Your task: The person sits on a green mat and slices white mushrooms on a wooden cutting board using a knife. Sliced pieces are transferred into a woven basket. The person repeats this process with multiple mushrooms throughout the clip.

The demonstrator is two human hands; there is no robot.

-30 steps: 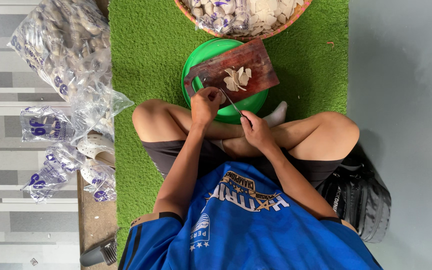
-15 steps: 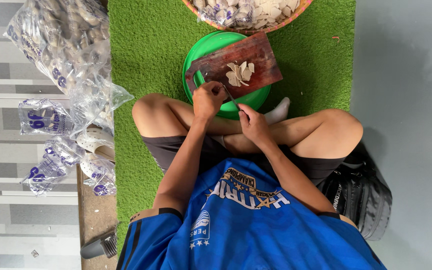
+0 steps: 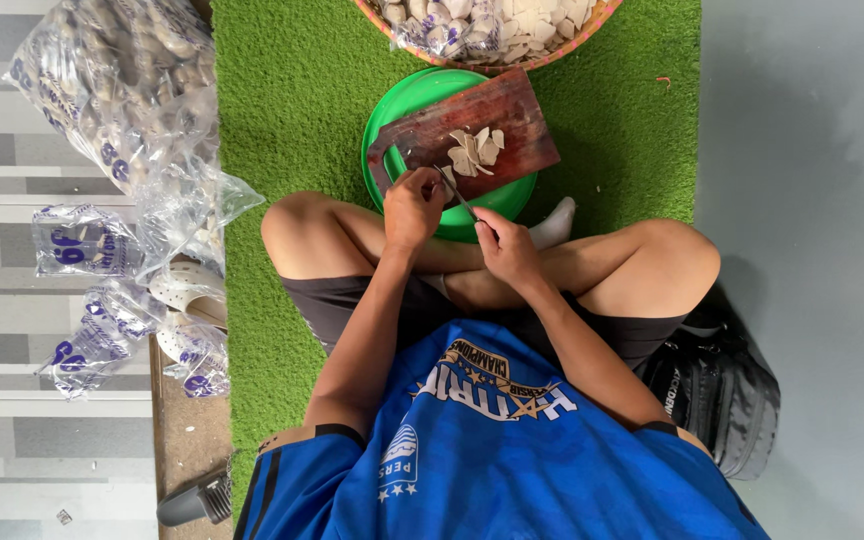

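Slicing step: the left hand point(image 3: 414, 208) pins a small pale piece on the dark red wooden cutting board point(image 3: 512, 115) over the green plastic basin point(image 3: 402, 100); the right hand point(image 3: 508, 250), closed on a thin knife point(image 3: 457, 195), likely must press down next, clear of the fingertips.

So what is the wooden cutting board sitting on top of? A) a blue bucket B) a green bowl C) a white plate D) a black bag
B: the reddish-brown cutting board with pale slices on it lies across the rim of the round green bowl, which stands on the green mat.
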